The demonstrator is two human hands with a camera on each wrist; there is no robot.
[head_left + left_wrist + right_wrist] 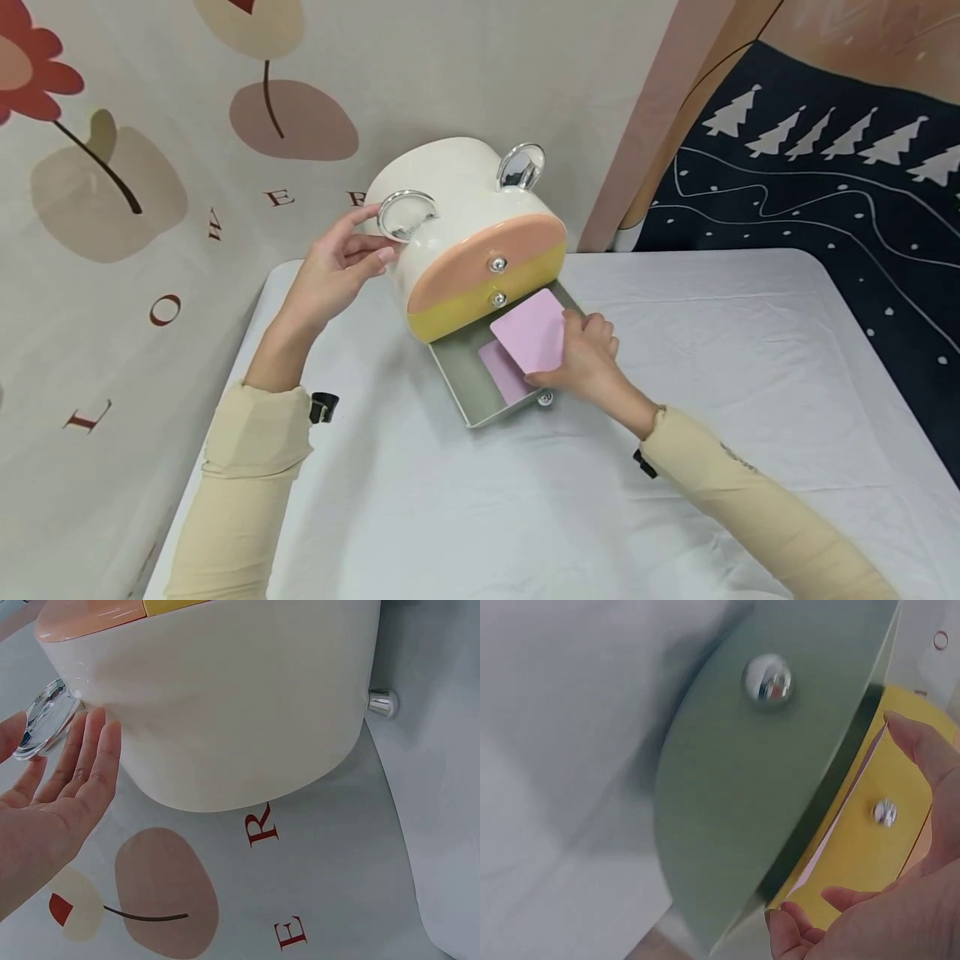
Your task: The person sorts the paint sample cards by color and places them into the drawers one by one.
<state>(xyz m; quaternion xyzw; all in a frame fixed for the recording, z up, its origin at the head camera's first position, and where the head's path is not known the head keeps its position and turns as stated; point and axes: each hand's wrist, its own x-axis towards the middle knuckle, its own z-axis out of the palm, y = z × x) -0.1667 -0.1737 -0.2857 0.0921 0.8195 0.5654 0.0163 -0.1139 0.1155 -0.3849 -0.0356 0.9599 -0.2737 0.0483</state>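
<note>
A white rounded drawer box point(442, 179) with two shiny ear-like rings stands on the bed-like surface. Its lowest, green drawer point(452, 390) is pulled out; the orange drawer point(465, 260) and yellow drawer point(457, 319) are pushed in. My right hand point(588, 354) pinches a pink square card point(534, 329) by its edges, tilted over the green drawer. In the right wrist view only the card's thin edge point(836, 821) shows. Another pink card point(498, 373) lies inside that drawer, partly covered. My left hand point(330, 271) rests with extended fingers at the box's side, beside the left ring point(405, 215).
The white sheet point(712, 350) spreads around the box. Behind it hangs a pale cloth point(450, 67) with flower prints and letters; a dark cloth point(795, 192) with white trees is at the right. A silver foot point(383, 703) sticks out beneath the box.
</note>
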